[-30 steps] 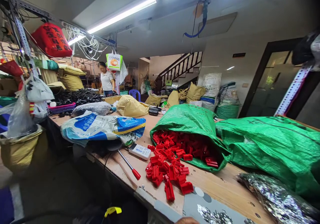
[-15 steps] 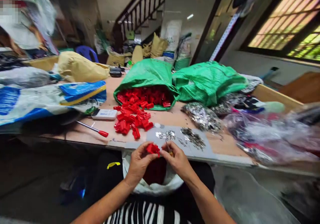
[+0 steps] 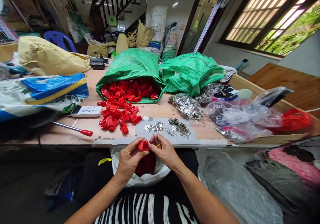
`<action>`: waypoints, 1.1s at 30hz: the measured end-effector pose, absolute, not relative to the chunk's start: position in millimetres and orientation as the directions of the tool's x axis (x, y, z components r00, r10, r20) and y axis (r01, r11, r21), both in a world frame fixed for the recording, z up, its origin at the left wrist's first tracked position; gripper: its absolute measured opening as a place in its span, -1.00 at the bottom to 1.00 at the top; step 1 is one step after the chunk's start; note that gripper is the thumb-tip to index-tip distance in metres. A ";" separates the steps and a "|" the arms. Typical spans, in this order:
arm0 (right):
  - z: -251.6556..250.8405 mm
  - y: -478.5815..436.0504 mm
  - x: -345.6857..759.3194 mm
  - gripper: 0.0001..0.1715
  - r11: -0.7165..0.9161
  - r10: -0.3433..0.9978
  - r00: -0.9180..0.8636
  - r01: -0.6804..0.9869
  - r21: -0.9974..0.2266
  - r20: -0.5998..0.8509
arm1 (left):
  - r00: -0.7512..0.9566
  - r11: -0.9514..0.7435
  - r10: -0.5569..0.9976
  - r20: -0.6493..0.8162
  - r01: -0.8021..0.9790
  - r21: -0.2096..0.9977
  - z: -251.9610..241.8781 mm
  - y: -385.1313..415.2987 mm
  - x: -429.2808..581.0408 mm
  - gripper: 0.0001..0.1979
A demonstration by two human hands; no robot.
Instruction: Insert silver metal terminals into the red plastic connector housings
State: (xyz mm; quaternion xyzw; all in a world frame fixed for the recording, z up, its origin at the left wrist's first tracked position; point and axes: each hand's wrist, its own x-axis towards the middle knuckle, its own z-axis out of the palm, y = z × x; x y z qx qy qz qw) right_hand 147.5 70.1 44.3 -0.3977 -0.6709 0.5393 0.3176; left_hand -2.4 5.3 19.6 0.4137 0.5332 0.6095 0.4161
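Note:
Between the thumb and fingers of my left hand is a small red plastic part. My right hand is closed on a small yellow-handled tool with a thin metal shaft pointing up. Its fingertips meet the red part's right side; whether they also pinch a tiny piece there, I cannot make out. Both hands are above an open white sack in my lap, with dark red contents. Just beyond, a grey board bears small silvery metal pieces and a darker metal heap.
Loose red parts spill from a green sack. Another green sack and a bag of metal pieces lie to its right. A red-handled rod and a white box are at left. Clear plastic bags crowd the right.
The view has turned to the right, so the bench and its contents appear further left. My hands stay together, still holding the red part and the yellow-handled tool.

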 end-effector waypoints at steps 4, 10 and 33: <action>44.7 68.8 148.5 -0.69 0.002 0.843 -0.534 0.104 -0.995 -0.055 | -0.286 -0.035 0.957 -0.037 -0.242 0.970 25.9 6.4 -1.9 -0.51; 46.5 66.6 152.2 -0.65 -0.075 0.829 -0.554 0.015 -0.997 -0.070 | -0.223 -0.026 0.972 -0.073 -0.412 0.911 24.4 6.6 -1.2 -0.49; 27.8 87.3 167.4 -0.75 0.404 0.851 -0.506 0.466 -0.787 0.138 | -0.113 -0.124 0.981 0.155 0.245 0.962 4.3 41.1 -19.1 -0.73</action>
